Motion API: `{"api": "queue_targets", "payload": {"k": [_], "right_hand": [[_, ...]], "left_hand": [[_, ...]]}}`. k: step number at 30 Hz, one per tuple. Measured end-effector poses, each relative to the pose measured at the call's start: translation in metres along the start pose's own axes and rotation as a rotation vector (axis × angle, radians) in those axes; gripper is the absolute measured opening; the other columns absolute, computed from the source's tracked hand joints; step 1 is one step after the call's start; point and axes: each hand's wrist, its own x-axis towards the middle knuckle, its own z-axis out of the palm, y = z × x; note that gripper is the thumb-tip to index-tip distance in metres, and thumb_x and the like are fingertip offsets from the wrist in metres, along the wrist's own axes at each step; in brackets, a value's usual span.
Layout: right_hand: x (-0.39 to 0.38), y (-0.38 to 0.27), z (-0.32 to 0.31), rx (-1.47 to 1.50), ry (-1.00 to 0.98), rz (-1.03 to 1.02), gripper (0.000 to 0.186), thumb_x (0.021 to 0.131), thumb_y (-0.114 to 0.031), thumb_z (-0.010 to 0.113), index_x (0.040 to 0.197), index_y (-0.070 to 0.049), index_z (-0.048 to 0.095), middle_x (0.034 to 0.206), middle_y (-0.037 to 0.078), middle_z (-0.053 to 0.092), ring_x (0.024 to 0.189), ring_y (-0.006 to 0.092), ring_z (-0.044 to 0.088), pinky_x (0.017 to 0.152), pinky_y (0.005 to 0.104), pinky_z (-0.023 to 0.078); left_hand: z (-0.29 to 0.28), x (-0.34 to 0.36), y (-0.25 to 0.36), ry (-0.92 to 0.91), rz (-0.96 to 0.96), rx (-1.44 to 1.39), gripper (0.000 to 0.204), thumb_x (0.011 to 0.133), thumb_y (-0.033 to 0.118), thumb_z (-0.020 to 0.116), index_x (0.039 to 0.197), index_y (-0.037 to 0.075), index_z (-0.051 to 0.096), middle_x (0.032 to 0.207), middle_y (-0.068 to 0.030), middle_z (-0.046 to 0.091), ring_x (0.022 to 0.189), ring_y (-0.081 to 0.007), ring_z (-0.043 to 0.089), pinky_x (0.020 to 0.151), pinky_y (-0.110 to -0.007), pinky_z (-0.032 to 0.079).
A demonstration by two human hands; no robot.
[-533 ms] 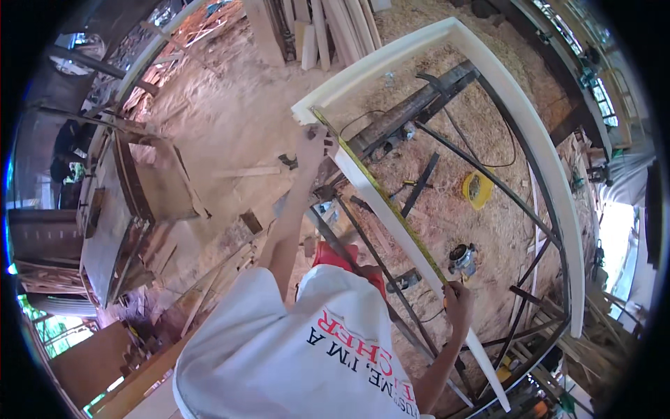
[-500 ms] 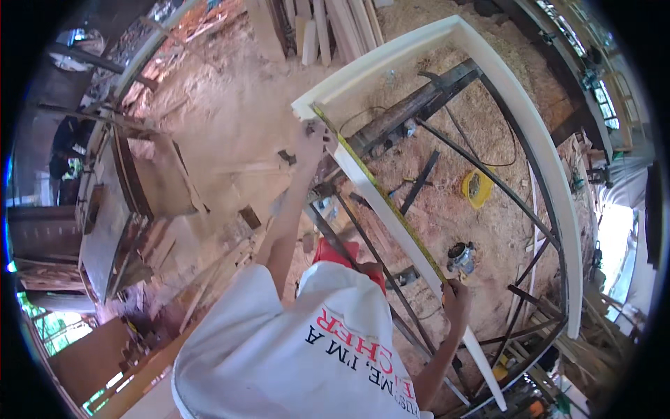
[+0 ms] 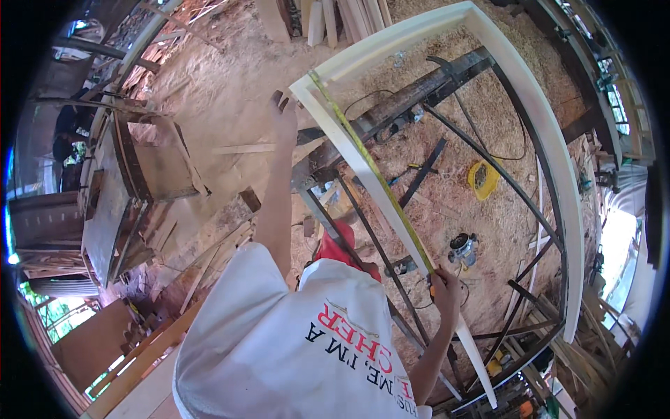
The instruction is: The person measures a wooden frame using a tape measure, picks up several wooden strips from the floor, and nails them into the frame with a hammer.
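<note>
A long pale wooden frame (image 3: 571, 230) with a curved far side rests over a dark metal stand. Along the top edge of its near rail (image 3: 368, 179) lies the stretched yellow blade of a tape measure (image 3: 377, 172), running from the far-left corner towards me. My right hand (image 3: 447, 290) is closed round the tape measure's case at the near end, by the rail; the fingers hide most of the case. Just left of the far-left corner, my left hand (image 3: 285, 122) is off the wood, fingers apart, holding nothing.
Under the frame are the dark metal stand (image 3: 412, 94), a yellow ring-shaped container (image 3: 483, 180) and a router-like power tool (image 3: 463, 248) on shavings. Boards (image 3: 335, 21) lean at the far side. A wooden box-like piece (image 3: 112, 199) stands at the left.
My left hand has come off the frame's corner and moved left. My right hand still grips the tape measure, and the blade stays stretched along the rail. The view has shifted slightly.
</note>
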Motion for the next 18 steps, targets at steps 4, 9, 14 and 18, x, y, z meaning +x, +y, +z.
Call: {"api": "queue_targets", "payload": {"k": [4, 9, 14, 18], "right_hand": [[0.013, -0.003, 0.007, 0.027, 0.032, -0.05, 0.03, 0.093, -0.022, 0.061, 0.096, 0.004, 0.075, 0.073, 0.015, 0.068, 0.068, 0.0251, 0.067, 0.067, 0.0383, 0.049], [0.017, 0.01, 0.001, -0.041, 0.002, -0.107, 0.031, 0.094, -0.023, 0.061, 0.098, 0.004, 0.075, 0.076, 0.015, 0.07, 0.069, 0.0264, 0.068, 0.068, 0.0389, 0.05], [0.016, 0.027, -0.002, -0.013, -0.007, -0.159, 0.03, 0.094, -0.023, 0.062, 0.098, 0.004, 0.075, 0.076, 0.014, 0.072, 0.07, 0.0252, 0.069, 0.067, 0.0378, 0.051], [-0.002, 0.059, -0.015, -0.005, 0.051, -0.048, 0.03, 0.095, -0.024, 0.063, 0.102, 0.004, 0.073, 0.08, 0.015, 0.074, 0.073, 0.024, 0.071, 0.068, 0.0373, 0.052]], "left_hand": [[0.01, -0.038, 0.003, 0.009, 0.187, 0.13, 0.062, 0.098, 0.012, 0.065, 0.154, 0.001, 0.039, 0.154, -0.0176, 0.046, 0.134, -0.0289, 0.053, 0.11, -0.042, 0.047], [0.018, -0.078, 0.013, -0.064, 0.429, 0.335, 0.061, 0.092, 0.005, 0.064, 0.149, 0.001, 0.043, 0.144, -0.0211, 0.052, 0.132, -0.0335, 0.054, 0.111, -0.046, 0.046], [0.034, -0.15, 0.053, 0.056, 0.629, 0.641, 0.06, 0.082, 0.005, 0.067, 0.139, 0.0, 0.049, 0.136, -0.0239, 0.054, 0.128, -0.0427, 0.053, 0.106, -0.051, 0.046], [0.067, -0.268, 0.082, -0.571, 0.704, 0.588, 0.061, 0.072, 0.008, 0.069, 0.131, 0.003, 0.053, 0.138, -0.0219, 0.055, 0.128, -0.042, 0.053, 0.105, -0.049, 0.044]]}}
